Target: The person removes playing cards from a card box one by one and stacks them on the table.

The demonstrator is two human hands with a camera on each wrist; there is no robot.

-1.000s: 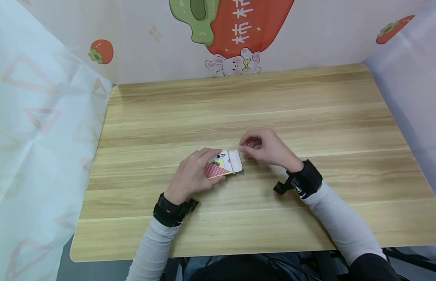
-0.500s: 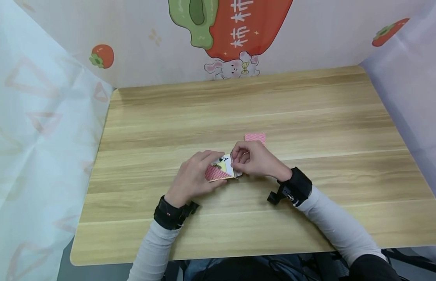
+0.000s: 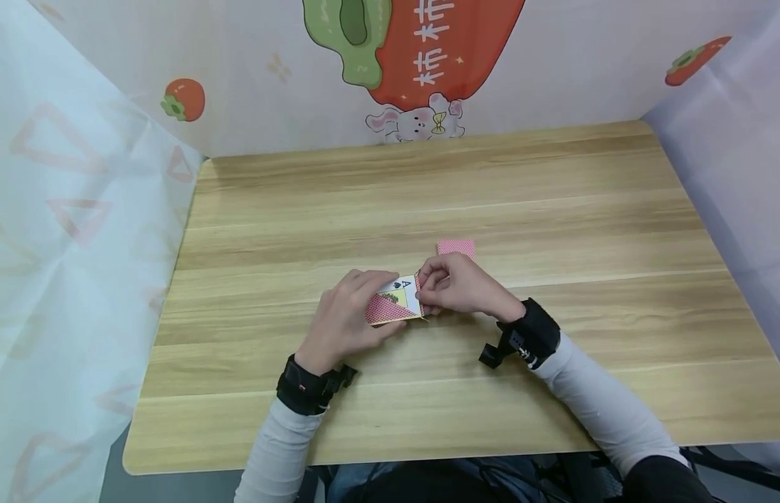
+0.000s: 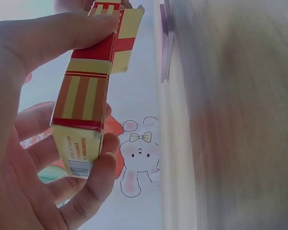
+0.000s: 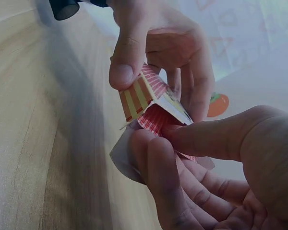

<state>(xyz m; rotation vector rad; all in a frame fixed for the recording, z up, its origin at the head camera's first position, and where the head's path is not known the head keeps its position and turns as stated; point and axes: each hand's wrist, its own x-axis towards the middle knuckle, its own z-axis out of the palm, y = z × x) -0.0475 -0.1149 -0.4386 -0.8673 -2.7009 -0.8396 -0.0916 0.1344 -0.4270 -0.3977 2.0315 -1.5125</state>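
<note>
My left hand (image 3: 346,314) grips a playing card box (image 3: 390,312) by its narrow sides, thumb on one edge and fingers on the other. Its front shows an ace of spades beside a red patterned area; striped sides and a barcode end appear on the box (image 4: 84,98) in the left wrist view. At the open end, my right hand (image 3: 461,283) pinches red-backed playing cards (image 5: 152,119) with thumb and fingers inside the mouth. A pale end flap (image 5: 124,155) hangs out below those fingers. Most of these cards are hidden in the box.
A small stack of red-backed cards (image 3: 456,246) lies on the wooden table (image 3: 289,216) just beyond my right hand. A printed curtain (image 3: 251,105) rises behind the table's far edge.
My right hand has moved left from over the loose card stack to the box's open end, uncovering that stack. A red card edge now shows at the mouth. The left hand keeps its grip.
</note>
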